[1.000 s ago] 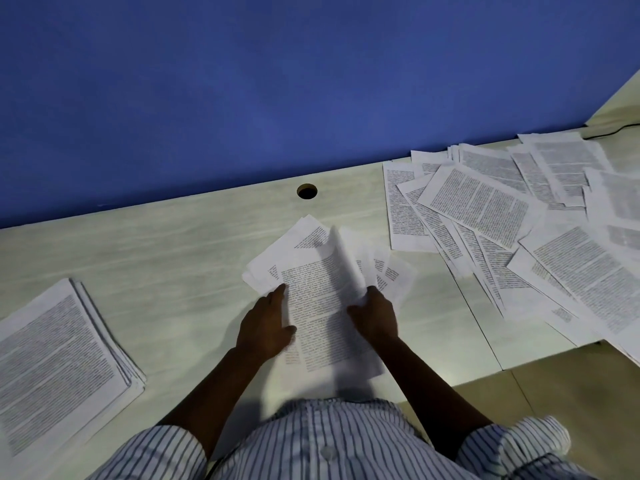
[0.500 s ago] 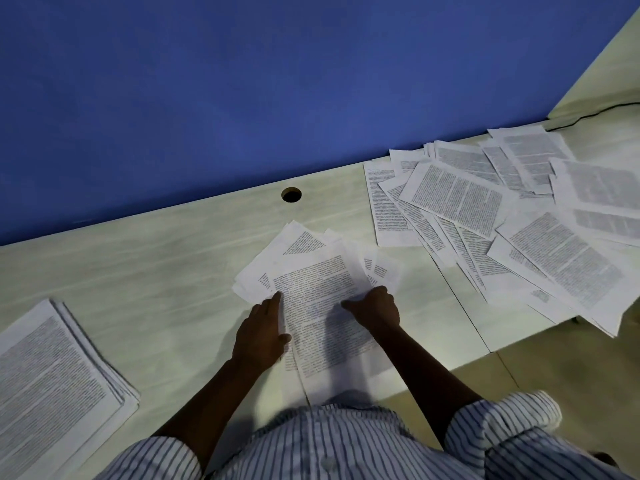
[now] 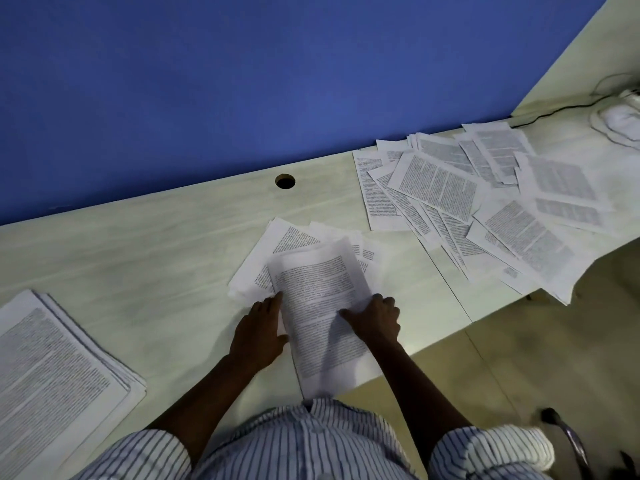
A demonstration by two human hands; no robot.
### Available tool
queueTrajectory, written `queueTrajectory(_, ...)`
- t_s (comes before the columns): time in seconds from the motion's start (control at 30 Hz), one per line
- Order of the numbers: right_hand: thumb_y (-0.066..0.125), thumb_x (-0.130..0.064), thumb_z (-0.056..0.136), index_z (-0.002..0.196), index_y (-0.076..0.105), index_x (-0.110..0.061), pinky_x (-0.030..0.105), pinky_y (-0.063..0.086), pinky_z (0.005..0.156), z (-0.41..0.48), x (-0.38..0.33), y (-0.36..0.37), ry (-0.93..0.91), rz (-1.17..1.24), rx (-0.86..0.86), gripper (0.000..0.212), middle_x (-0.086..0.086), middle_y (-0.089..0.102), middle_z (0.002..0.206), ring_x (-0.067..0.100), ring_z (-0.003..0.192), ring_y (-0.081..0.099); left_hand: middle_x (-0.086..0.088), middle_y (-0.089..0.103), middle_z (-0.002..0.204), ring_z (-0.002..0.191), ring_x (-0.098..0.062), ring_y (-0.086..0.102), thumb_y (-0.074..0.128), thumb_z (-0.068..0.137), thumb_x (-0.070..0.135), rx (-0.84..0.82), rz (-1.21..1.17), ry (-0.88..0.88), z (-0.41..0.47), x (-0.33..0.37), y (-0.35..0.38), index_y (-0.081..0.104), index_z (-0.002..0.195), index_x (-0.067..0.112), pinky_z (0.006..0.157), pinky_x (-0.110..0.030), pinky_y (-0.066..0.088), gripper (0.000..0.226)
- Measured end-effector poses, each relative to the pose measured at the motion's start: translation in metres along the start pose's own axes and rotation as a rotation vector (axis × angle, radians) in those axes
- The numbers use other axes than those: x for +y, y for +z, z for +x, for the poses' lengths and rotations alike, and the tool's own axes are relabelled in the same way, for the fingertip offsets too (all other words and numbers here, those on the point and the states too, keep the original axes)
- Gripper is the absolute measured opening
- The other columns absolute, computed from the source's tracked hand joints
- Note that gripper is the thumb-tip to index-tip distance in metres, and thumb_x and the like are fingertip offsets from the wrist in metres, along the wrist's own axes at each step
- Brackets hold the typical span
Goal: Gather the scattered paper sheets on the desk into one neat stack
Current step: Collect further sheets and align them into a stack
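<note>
A small loose pile of printed paper sheets [image 3: 313, 299] lies in the middle of the pale desk [image 3: 156, 258], fanned at its far end, with its near end hanging over the desk's front edge. My left hand [image 3: 258, 332] rests with straight fingers against the pile's left edge. My right hand [image 3: 375, 318] grips the right edge, thumb on top and fingers curled round it. A neat stack of sheets [image 3: 52, 368] sits at the near left. Several scattered sheets [image 3: 485, 209] overlap at the far right, some jutting past the desk's edge.
A round cable hole [image 3: 285, 181] sits near the blue wall [image 3: 277, 81]. A white bundle [image 3: 620, 123] and a black cable [image 3: 554, 110] lie at the far right corner. Beige floor [image 3: 519, 358] shows to the right, with a chair part [image 3: 568, 438] low down.
Both hands have drawn the middle pile's sheets closer together and toward me. The raised top sheet came down onto the pile. My view has swung to the right.
</note>
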State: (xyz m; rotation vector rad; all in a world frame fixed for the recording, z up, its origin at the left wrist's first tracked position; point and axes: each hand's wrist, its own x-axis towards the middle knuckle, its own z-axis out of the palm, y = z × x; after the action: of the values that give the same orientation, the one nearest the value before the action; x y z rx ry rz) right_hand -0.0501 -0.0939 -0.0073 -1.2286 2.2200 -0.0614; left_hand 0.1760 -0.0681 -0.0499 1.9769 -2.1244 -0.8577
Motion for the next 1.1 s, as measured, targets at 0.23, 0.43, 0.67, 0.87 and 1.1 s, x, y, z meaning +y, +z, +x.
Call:
queueTrajectory(0.23,0.089,-0.051,0.063,0.128,0.039,-0.002,0.044,0.048,0.096,-0.022,0.015,0.018,0.070,0.095,-0.026,0.095,0.018,0.045,0.130,0.038,0.120,0.052,-0.011,0.042,0.151,0.137,-0.030,0.041,0.074,0.080,0.053,0.007,0.005,-0.060,0.001,-0.017,-0.005,0.031,0.152,0.012,0.111,-0.043,0.038,0.094)
queueTrajectory(0.43,0.088,-0.059,0.055,0.116,0.053,-0.003,0.038,0.054,0.089,-0.031,0.013,0.025,0.162,0.173,-0.037,0.090,0.013,0.064,0.117,0.031,0.113,0.063,-0.009,0.043,0.151,0.137,-0.029,0.040,0.072,0.080,0.057,-0.083,0.039,-0.041,0.008,-0.023,-0.011,0.034,0.150,0.014,0.112,-0.044,0.038,0.090)
queueTrajectory(0.67,0.080,-0.061,0.069,0.129,0.046,-0.004,0.051,0.042,0.098,-0.065,0.018,0.038,0.296,0.055,0.120,0.089,0.016,0.041,0.133,0.037,0.129,0.036,-0.011,0.036,0.157,0.146,-0.035,0.028,0.071,0.075,0.065,0.025,0.181,0.099,0.003,-0.043,-0.009,0.052,0.139,0.022,0.113,-0.054,0.028,0.079)
queueTrajectory(0.87,0.089,-0.049,0.067,0.125,0.051,0.004,0.032,0.053,0.080,-0.082,0.076,0.048,0.407,0.601,0.104,0.086,0.008,0.061,0.116,0.023,0.103,0.063,-0.006,0.035,0.159,0.149,-0.031,0.025,0.074,0.077,0.058,-0.055,0.185,0.292,0.006,-0.044,-0.008,0.054,0.139,0.026,0.117,-0.052,0.024,0.072)
queueTrajectory(1.1,0.075,-0.018,0.087,0.103,0.074,-0.011,0.010,0.047,0.051,-0.107,0.110,0.032,0.252,0.699,-0.003,0.017,-0.002,0.073,0.090,0.004,0.074,0.067,-0.001,0.032,0.160,0.150,-0.024,0.023,0.073,0.079,0.056,-0.151,0.169,0.431,0.010,-0.025,0.001,0.052,0.140,0.028,0.118,-0.046,0.021,0.070)
